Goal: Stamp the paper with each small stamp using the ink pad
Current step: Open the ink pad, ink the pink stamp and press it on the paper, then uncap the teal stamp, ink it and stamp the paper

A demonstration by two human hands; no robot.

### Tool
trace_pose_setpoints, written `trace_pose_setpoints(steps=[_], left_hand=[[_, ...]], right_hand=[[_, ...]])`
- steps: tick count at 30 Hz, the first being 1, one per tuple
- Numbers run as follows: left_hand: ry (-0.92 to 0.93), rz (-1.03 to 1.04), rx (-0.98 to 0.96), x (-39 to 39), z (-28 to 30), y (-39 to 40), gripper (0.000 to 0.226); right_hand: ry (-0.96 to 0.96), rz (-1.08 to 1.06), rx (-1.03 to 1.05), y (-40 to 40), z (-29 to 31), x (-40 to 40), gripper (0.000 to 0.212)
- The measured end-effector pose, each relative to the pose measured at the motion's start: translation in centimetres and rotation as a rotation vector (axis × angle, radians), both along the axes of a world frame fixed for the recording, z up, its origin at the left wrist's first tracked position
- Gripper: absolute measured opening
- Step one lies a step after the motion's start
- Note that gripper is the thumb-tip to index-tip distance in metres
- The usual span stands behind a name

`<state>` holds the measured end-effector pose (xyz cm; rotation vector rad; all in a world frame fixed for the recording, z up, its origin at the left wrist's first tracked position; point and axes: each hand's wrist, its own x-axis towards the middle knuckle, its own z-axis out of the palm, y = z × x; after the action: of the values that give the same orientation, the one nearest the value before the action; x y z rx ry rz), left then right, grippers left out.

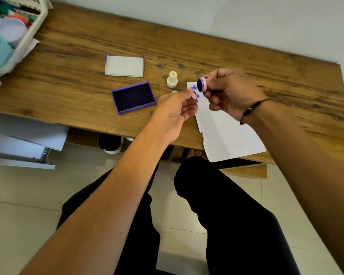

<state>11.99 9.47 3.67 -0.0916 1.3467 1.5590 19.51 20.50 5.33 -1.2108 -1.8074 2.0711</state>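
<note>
Above the paper's (226, 132) far corner, your right hand (232, 92) is gripping the pink stamp (202, 84), its axis lying sideways with the inked face pointing left. Your left hand (175, 110) is hovering half-open just beside it, holding nothing visible. The ink pad (133, 97) is lying open on the bench (87, 42), left of both hands.

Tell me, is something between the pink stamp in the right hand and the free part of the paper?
Nothing visible blocks it. The right hand holds the pink stamp in the air over the paper, near the purple prints. The left hand hovers beside, over the sheet's left edge; the blank area nearer the person lies open.
</note>
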Motion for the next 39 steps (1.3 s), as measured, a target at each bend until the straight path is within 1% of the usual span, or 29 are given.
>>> trace_pose_setpoints(steps=[3, 7, 9, 12, 15, 16, 17, 18, 19, 20, 21, 22, 24, 27, 28, 31, 33, 36, 39], left_hand=[[0.014, 0.001, 0.008, -0.3, 0.5, -0.9, 0.012], [0.067, 0.020, 0.014, -1.4, 1.0, -3.0, 0.012], [0.104, 0.008, 0.016, -1.9, 1.0, -3.8, 0.012], [0.149, -0.053, 0.010, -1.7, 0.7, -4.5, 0.015], [0.169, -0.152, -0.003, -2.2, 0.4, -5.8, 0.015], [0.192, -0.209, -0.045, -2.4, 0.4, -6.2, 0.015], [0.241, -0.270, -0.125, -2.8, 0.4, -6.6, 0.014], [0.308, -0.313, -0.234, -3.1, 0.3, -6.7, 0.016], [0.376, -0.310, -0.350, -3.4, 0.1, -6.6, 0.019], [0.428, -0.256, -0.437, -3.8, -0.1, -6.5, 0.021], [0.451, -0.188, -0.467, -4.2, -0.3, -6.5, 0.020], [0.443, -0.132, -0.454, -4.5, -0.3, -6.4, 0.017], [0.392, -0.098, -0.413, -4.8, -0.2, -6.2, 0.015], [0.329, -0.118, -0.390, -4.8, -0.2, -6.0, 0.019], [0.306, -0.111, -0.378, -4.7, -0.2, -5.8, 0.019], [0.259, -0.085, -0.342, -4.8, -0.1, -5.4, 0.014], [0.245, -0.075, -0.316, -4.6, -0.1, -5.3, 0.015], [0.228, -0.055, -0.298, -4.4, -0.1, -5.2, 0.014], [0.214, -0.021, -0.289, -4.6, -0.2, -5.2, 0.014]], right_hand=[[-0.012, 0.016, 0.058, -1.1, 0.1, -0.4, 0.022], [-0.039, 0.071, 0.207, -3.7, 0.6, -1.8, 0.019], [-0.062, 0.113, 0.275, -4.7, 0.9, -2.2, 0.013], [-0.054, 0.106, 0.307, -5.7, 0.5, -1.6, 0.005], [-0.041, 0.104, 0.254, -6.6, -0.3, -1.2, 0.011], [-0.055, 0.113, 0.233, -7.0, -0.6, -1.2, 0.012], [-0.087, 0.134, 0.262, -7.4, -1.1, -1.3, 0.011], [-0.151, 0.189, 0.386, -7.7, -1.6, -1.4, 0.007], [-0.241, 0.273, 0.593, -8.0, -2.2, -1.6, 0.007], [-0.342, 0.363, 0.825, -8.2, -3.0, -1.7, 0.015], [-0.432, 0.449, 1.027, -8.4, -3.7, -1.8, 0.021], [-0.481, 0.513, 1.165, -8.6, -4.3, -1.9, 0.026], [-0.500, 0.584, 1.290, -8.7, -5.1, -2.1, 0.030], [-0.505, 0.606, 1.327, -8.4, -5.3, -2.3, 0.031], [-0.509, 0.568, 1.326, -8.2, -4.9, -2.3, 0.031], [-0.480, 0.310, 1.307, -6.8, -3.3, -3.1, 0.032], [-0.486, 0.234, 1.263, -5.7, -2.8, -4.2, 0.034], [-0.543, 0.322, 1.219, -4.8, -2.8, -5.7, 0.041], [-0.592, 0.488, 1.220, -4.4, -3.3, -6.6, 0.039]])
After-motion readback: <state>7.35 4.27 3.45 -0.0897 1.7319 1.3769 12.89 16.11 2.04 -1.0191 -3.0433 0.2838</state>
